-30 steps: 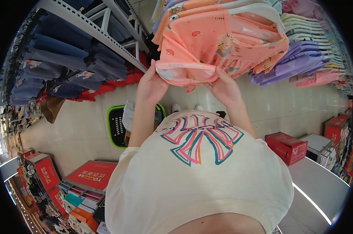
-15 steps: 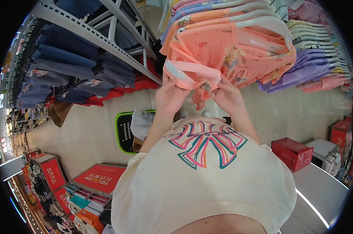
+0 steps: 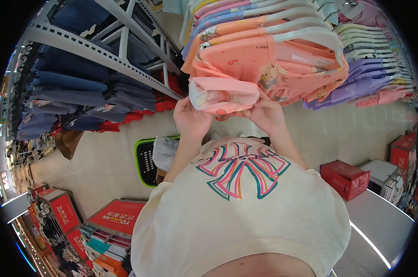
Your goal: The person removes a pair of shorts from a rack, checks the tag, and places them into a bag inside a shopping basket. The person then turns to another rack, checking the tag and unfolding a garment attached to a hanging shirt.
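Note:
A coral garment with a small cartoon print hangs on a white hanger at the front of the rack. My left hand pinches the left side of an open fabric edge, whose lighter, partly striped inside shows. On the other side of that edge, my right hand grips it between thumb and fingers. Between my hands the edge is spread into a wide loop. Whether it is a sleeve, a hem or a separate piece on the same hanger, I cannot tell.
Dark blue clothes hang on a metal rack at the left. Purple garments hang at the right. A black basket with a green rim stands on the floor, holding a plastic bag. Red boxes sit behind me.
Both hands have shifted slightly left, and down. The held edge has turned, so its opening is wider and more coral outside fabric shows along the near side.

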`<state>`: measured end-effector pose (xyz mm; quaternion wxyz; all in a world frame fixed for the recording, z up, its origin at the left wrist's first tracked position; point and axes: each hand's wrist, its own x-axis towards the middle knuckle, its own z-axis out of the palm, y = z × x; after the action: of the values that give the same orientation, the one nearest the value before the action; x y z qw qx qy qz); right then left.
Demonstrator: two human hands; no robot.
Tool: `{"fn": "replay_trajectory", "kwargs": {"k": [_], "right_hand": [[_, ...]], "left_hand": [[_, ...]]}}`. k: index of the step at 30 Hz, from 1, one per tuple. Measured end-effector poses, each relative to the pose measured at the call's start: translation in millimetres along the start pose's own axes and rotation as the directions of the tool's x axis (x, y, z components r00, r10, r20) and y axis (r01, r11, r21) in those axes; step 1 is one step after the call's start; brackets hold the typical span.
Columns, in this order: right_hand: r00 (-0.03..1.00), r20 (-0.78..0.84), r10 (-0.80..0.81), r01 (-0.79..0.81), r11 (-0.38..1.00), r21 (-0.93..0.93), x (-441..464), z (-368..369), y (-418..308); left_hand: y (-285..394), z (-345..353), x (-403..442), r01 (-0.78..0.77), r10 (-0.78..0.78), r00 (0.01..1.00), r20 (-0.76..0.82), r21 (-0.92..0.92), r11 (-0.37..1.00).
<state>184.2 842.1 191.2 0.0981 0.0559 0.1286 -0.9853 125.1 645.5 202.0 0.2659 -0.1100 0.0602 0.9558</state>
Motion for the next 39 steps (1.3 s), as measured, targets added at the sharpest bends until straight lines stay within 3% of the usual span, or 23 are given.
{"fn": "replay_trajectory", "kwargs": {"k": [4,10,16,25,31,39], "right_hand": [[0.995,0.102,0.001,-0.017,0.988,0.15,2,0,-6],[0.999,-0.042,-0.032,0.039,0.981,0.192,9,-4,-10],[0.999,-0.031,-0.04,0.044,0.991,0.128,11,-7,-12],[0.999,0.018,-0.028,0.026,0.99,0.136,12,1,-10],[0.999,0.032,-0.009,0.007,0.997,0.077,9,8,-9],[0.999,0.04,-0.033,0.031,0.998,0.051,5,10,-3]], "left_hand": [[-5,7,2,-0.036,0.036,0.999,0.003,0.098,0.995],[-7,17,-3,-0.163,0.121,0.984,0.129,0.398,0.903],[-4,14,-4,-0.202,0.103,0.973,0.206,0.545,0.814],[-6,18,-5,-0.255,0.087,0.952,0.293,0.604,0.755],[-5,25,-10,-0.121,0.004,0.967,0.255,0.446,0.887],[-6,26,-15,-0.092,-0.024,0.964,0.266,0.416,0.905]]}}
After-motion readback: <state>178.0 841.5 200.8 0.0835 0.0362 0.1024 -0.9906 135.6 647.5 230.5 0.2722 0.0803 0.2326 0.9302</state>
